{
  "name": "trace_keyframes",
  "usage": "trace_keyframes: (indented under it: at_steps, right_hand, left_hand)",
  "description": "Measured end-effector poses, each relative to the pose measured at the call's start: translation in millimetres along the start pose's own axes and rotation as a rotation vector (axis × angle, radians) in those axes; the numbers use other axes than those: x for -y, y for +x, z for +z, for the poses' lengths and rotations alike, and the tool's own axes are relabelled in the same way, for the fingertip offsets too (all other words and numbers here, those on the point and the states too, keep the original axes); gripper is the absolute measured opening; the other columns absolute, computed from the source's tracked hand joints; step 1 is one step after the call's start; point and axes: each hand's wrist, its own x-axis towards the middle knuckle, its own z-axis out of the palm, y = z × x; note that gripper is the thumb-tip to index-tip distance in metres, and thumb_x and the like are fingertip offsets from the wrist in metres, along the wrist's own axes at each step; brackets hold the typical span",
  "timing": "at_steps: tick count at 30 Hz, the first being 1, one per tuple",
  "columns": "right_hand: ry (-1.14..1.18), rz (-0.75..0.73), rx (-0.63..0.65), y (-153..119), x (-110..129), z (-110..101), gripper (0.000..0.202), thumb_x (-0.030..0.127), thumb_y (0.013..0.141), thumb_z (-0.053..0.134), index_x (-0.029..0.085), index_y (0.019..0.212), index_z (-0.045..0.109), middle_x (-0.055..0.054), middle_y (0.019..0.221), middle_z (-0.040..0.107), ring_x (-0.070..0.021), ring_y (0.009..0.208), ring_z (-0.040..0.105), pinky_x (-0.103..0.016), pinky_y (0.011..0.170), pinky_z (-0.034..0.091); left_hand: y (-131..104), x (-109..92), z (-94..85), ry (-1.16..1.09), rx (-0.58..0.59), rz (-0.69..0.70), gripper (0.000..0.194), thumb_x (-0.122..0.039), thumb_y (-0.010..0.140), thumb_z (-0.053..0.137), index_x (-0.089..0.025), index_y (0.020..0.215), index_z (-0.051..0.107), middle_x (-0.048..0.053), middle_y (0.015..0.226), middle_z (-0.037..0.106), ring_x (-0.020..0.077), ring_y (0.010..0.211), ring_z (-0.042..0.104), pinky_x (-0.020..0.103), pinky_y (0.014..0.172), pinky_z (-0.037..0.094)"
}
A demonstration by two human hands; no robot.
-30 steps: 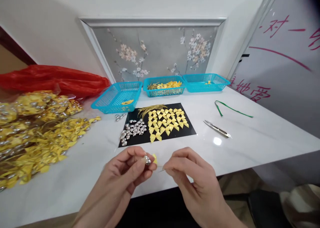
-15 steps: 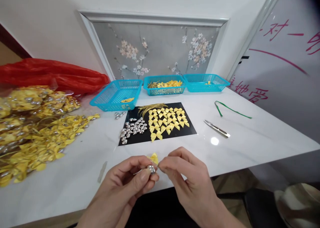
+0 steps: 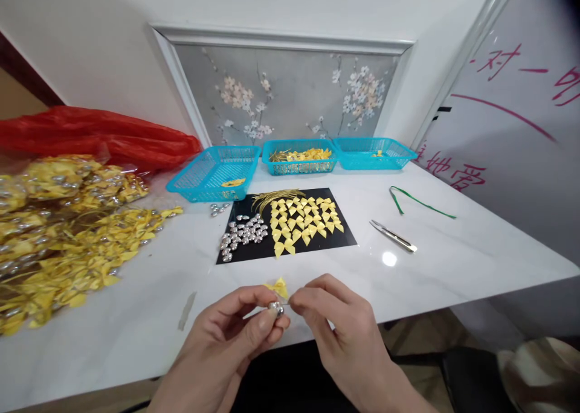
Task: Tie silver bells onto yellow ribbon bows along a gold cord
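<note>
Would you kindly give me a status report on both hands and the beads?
Left hand pinching silver beads. Right hand pinching a thin strand beside them. Yellow bow just beyond them. Nothing visibly in the way.

On the whiteboard [image 3: 512, 159] at the right, magenta handwriting reads 对一 [image 3: 497, 61] in the upper line, followed by a character cut off at the edge, and 她爱 [image 3: 467, 176] lower down, after a character too hidden to read, with a curved stroke [image 3: 507, 111] between.
</note>
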Motion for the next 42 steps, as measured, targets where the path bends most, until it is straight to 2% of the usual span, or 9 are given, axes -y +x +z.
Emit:
trace_keyframes:
  at_steps: [8,15,19,23,26,29,32,39,42]
  right_hand:
    - [0.059,0.022,-0.008,-1,0,2,0.025,0.002,0.095,0.053,0.015,0.093,0.074,-0.005,0.084,0.069,-0.0116,0.075,0.068,-0.016,0.072,0.056]
    - [-0.019,0.059,0.009,-8,1,8,0.018,0.009,0.098,0.053,0.018,0.104,0.067,-0.004,0.090,0.076,-0.0138,0.077,0.072,-0.019,0.073,0.056]
    - [-0.106,0.025,-0.010,-9,-1,13,0.019,0.011,0.100,0.049,0.019,0.097,0.065,-0.002,0.078,0.072,-0.0146,0.064,0.068,-0.021,0.060,0.053]
    - [-0.113,-0.032,-0.027,-4,1,8,0.022,0.009,0.098,0.050,0.021,0.092,0.067,-0.003,0.084,0.071,-0.0164,0.074,0.069,-0.024,0.066,0.057]
    - [0.105,0.056,-0.142,2,7,-5,0.019,0.013,0.100,0.051,0.023,0.096,0.066,-0.005,0.102,0.071,-0.0167,0.088,0.072,-0.026,0.074,0.062]
    - [0.508,0.248,-0.217,7,14,-23,0.019,0.022,0.107,0.044,0.025,0.101,0.062,-0.001,0.098,0.069,-0.0135,0.077,0.073,-0.022,0.058,0.063]
    - [0.733,0.291,-0.305,12,22,-39,0.018,0.025,0.108,0.047,0.024,0.097,0.061,0.003,0.082,0.066,-0.0091,0.058,0.069,-0.022,0.054,0.061]
    - [0.541,0.205,-0.474,10,39,-58,0.007,0.027,0.103,0.059,0.026,0.099,0.064,0.006,0.076,0.066,-0.0043,0.039,0.054,-0.032,0.070,0.065]
    - [0.398,0.181,-0.559,2,37,-66,0.007,0.032,0.103,0.059,0.030,0.098,0.063,0.006,0.072,0.064,-0.0036,0.031,0.042,-0.034,0.066,0.063]
  left_hand:
    - [6,9,-6.3,0.120,0.128,0.050,0.020,-0.037,0.070,0.090,-0.025,0.083,0.081,-0.002,0.080,0.076,0.0126,0.075,0.069,0.016,0.070,0.059]
    - [14,24,-10.4,0.551,0.047,0.560,0.011,-0.024,0.080,0.072,-0.029,0.083,0.081,-0.001,0.085,0.081,0.0174,0.079,0.077,0.018,0.070,0.062]
    - [15,33,-12.7,0.694,0.046,0.703,0.019,-0.020,0.085,0.065,-0.031,0.092,0.079,0.000,0.097,0.081,0.0162,0.084,0.077,0.018,0.074,0.062]
    - [17,32,-12.9,0.683,0.055,0.697,0.016,-0.021,0.085,0.065,-0.029,0.088,0.078,-0.001,0.090,0.081,0.0166,0.080,0.077,0.019,0.072,0.062]
    - [18,29,-13.9,0.644,0.000,0.638,0.008,-0.025,0.079,0.069,-0.027,0.080,0.077,-0.002,0.079,0.080,0.0170,0.073,0.078,0.017,0.066,0.061]
    - [20,30,-20.1,0.624,-0.092,0.548,0.006,-0.030,0.073,0.074,-0.025,0.075,0.076,-0.001,0.071,0.080,0.0178,0.063,0.078,0.016,0.057,0.061]
    - [22,34,-28.4,0.675,-0.145,0.482,0.012,-0.036,0.070,0.074,-0.024,0.075,0.075,0.000,0.067,0.081,0.0206,0.059,0.079,0.019,0.054,0.062]
    - [35,38,-32.2,0.832,-0.167,0.521,0.016,-0.039,0.075,0.066,-0.026,0.079,0.075,0.001,0.075,0.083,0.0232,0.066,0.079,0.028,0.064,0.065]
    - [37,36,-29.3,0.916,-0.154,0.545,0.015,-0.036,0.080,0.063,-0.027,0.081,0.075,0.001,0.077,0.083,0.0232,0.067,0.077,0.030,0.065,0.063]
